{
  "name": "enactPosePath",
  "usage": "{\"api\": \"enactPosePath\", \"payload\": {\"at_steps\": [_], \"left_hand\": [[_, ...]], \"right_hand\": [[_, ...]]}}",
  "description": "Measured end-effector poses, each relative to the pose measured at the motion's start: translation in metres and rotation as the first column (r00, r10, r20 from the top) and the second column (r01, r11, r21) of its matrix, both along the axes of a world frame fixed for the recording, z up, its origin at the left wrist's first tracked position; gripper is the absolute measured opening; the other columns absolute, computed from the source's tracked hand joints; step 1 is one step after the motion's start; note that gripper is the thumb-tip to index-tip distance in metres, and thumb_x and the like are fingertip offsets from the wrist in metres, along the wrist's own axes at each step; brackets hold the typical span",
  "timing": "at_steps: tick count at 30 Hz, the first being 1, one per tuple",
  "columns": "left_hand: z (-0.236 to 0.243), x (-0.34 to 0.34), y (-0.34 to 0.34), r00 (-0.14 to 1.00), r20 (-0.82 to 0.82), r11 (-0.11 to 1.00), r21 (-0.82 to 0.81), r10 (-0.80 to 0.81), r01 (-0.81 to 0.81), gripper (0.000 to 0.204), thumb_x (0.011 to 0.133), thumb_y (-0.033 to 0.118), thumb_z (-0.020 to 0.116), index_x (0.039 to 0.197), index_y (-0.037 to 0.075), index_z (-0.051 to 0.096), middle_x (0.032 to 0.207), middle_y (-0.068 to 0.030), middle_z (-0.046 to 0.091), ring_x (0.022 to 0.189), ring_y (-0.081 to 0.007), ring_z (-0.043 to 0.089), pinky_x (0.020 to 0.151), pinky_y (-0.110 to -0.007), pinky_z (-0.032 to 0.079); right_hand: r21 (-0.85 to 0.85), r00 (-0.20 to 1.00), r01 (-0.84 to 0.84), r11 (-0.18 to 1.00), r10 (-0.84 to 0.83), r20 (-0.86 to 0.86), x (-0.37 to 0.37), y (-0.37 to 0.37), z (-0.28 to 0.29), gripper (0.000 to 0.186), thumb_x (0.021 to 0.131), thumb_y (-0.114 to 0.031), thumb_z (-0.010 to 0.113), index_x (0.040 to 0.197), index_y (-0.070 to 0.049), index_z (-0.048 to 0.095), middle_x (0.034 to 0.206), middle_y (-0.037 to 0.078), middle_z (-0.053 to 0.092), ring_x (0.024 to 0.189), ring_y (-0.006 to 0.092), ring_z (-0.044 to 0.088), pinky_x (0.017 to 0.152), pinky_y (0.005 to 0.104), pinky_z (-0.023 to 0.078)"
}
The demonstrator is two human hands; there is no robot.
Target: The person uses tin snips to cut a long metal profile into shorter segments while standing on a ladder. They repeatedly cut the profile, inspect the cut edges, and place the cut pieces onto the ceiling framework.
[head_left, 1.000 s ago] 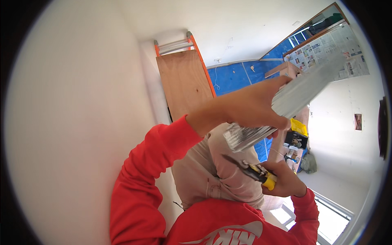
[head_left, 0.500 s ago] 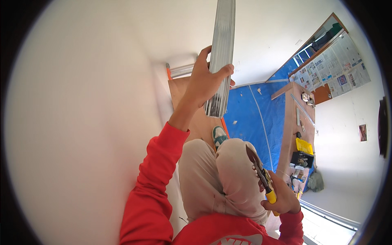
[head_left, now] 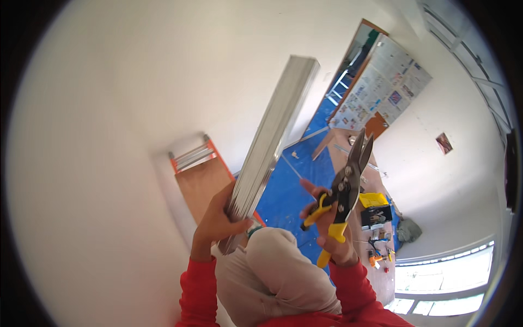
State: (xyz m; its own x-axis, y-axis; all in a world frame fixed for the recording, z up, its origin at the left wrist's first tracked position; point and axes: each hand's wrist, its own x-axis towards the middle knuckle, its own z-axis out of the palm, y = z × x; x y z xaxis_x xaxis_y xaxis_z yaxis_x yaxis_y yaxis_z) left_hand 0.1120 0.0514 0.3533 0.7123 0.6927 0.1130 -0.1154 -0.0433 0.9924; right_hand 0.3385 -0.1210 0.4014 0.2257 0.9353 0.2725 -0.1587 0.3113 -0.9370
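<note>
Above my bent knees (head_left: 278, 259), my left hand (head_left: 214, 220) grips a long, ridged metal profile (head_left: 272, 136) close to its lower end, thumb across one face, fingers mostly hidden behind. The length tilts up and to the right against the white wall (head_left: 180, 71), its far end unsupported. With so much of it beyond the grip, I judge it wants a firm wrist and a hold clear of the thin rims, which look sharp (bare skin, no gloves). My right hand (head_left: 326, 222) carries the snips (head_left: 343, 188) rather loosely: some fingers stand out from the yellow and black handles, and the blades (head_left: 364, 155) are parted, pointing up. Metal and snips are apart, a gap worth keeping until my fingers sit properly round both handles. Best to turn those blades away from my left wrist, too. Past the snips runs the worktop (head_left: 381, 286), beside blue sheeting (head_left: 283, 196).
</note>
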Motion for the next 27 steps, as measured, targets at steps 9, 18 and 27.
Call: {"api": "enactPosePath", "payload": {"at_steps": [9, 18, 27], "left_hand": [[0.007, 0.001, -0.014, 0.958, -0.26, 0.974, 0.157, -0.12, 0.164, 0.098, 0.07, 0.008, 0.083, 0.159, 0.003, 0.044, 0.126, -0.0151, 0.07, 0.117, -0.0228, 0.066, 0.104, -0.037, 0.051], [0.042, 0.043, -0.035, 0.974, -0.124, 0.921, 0.366, 0.19, -0.133, 0.108, 0.075, -0.007, 0.069, 0.17, 0.01, 0.021, 0.142, -0.0201, 0.057, 0.122, -0.0334, 0.064, 0.1, -0.041, 0.053], [0.061, 0.044, -0.01, 0.942, -0.083, 0.718, 0.669, 0.326, -0.19, 0.092, 0.071, -0.008, 0.066, 0.16, 0.008, 0.046, 0.108, -0.017, 0.064, 0.095, -0.032, 0.065, 0.08, -0.041, 0.054]], "right_hand": [[0.257, 0.992, -0.089, 0.962, 0.107, -0.06, 0.025, 0.035, 0.004, 0.102, 0.074, -0.03, 0.084, 0.161, -0.012, 0.034, 0.153, 0.011, 0.04, 0.115, 0.0246, 0.057, 0.096, 0.0414, 0.045], [0.09, 0.948, 0.067, 0.994, -0.035, -0.315, -0.049, 0.039, -0.006, 0.096, 0.07, -0.035, 0.087, 0.148, -0.004, 0.042, 0.13, 0.009, 0.048, 0.114, 0.0229, 0.057, 0.102, 0.0397, 0.045], [-0.033, 0.988, -0.081, 0.996, 0.076, -0.132, -0.011, 0.008, 0.002, 0.093, 0.074, -0.025, 0.08, 0.155, -0.005, 0.037, 0.129, 0.011, 0.054, 0.122, 0.0236, 0.057, 0.104, 0.0423, 0.045]]}}
